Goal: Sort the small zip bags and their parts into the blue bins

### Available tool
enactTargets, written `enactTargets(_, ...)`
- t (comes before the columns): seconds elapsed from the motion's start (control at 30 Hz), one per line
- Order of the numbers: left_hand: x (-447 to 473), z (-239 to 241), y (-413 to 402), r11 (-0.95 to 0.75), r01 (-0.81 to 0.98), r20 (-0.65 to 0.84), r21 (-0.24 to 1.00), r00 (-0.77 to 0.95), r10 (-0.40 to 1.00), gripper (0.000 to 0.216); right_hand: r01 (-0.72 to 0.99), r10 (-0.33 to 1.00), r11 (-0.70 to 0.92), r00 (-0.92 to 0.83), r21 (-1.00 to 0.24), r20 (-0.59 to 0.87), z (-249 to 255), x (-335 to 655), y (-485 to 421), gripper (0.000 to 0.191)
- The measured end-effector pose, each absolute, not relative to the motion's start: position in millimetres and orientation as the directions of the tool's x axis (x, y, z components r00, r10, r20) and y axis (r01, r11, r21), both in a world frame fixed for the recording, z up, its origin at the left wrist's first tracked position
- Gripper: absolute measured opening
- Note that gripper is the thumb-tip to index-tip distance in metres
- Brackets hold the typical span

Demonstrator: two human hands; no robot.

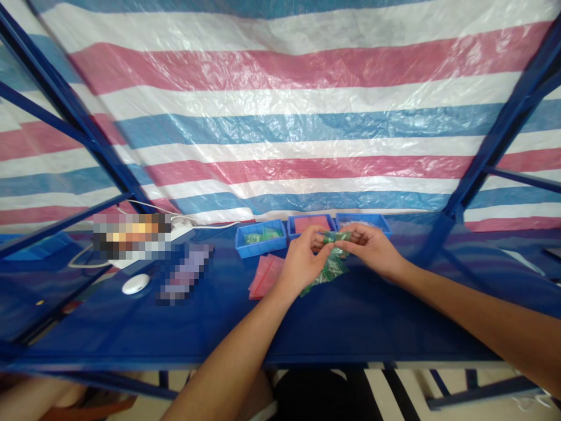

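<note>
Above the middle of the blue table, my left hand (305, 260) pinches the left end of a small green packet (336, 236) that looks like printed shiny plastic. Its other end is held between the thumb and fingers of my right hand (373, 248). Both hands are closed on it, and my fingers cover part of it. Directly below lie more shiny green packets (329, 270), partly behind my left hand. Flat pink plastic bags (264, 276) rest on the table, just left of my left wrist.
Behind my hands stand a blue bin with green packets (260, 238), a blue bin with pink bags (310, 223) and a third blue bin (372, 221). To the left are a white round case (135, 284), white cables and blurred items. Blue frame posts rise at both sides.
</note>
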State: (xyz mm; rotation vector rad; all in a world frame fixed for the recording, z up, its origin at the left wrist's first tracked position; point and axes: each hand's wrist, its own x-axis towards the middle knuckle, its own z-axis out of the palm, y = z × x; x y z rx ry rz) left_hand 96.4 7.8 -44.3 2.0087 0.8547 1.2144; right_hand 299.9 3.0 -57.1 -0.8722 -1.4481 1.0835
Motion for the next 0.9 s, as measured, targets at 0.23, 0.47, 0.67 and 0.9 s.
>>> enactTargets(0.23,96,-36,3,-0.732,0.313,0.655,0.605,0.327,0.681,0.021,0.063,0.926,0.378,-0.013,-0.924,0.378,-62,303,8,0.040)
enactTargets(0.47,99,-45,2,-0.755,0.382,0.612,0.533,0.442,0.656,0.052,0.125,0.895,0.444,-0.121,-0.887,0.430,-61,301,-2,0.031)
enactTargets(0.67,96,-41,3,-0.735,0.353,0.577,0.579,0.459,0.675,0.028,0.150,0.877,0.466,-0.212,-0.872,0.432,-63,300,-6,0.027)
enactTargets(0.9,95,-41,5,-0.695,0.320,0.602,0.645,0.347,0.719,0.027,0.069,0.890,0.443,-0.151,-0.894,0.429,-64,302,2,0.028)
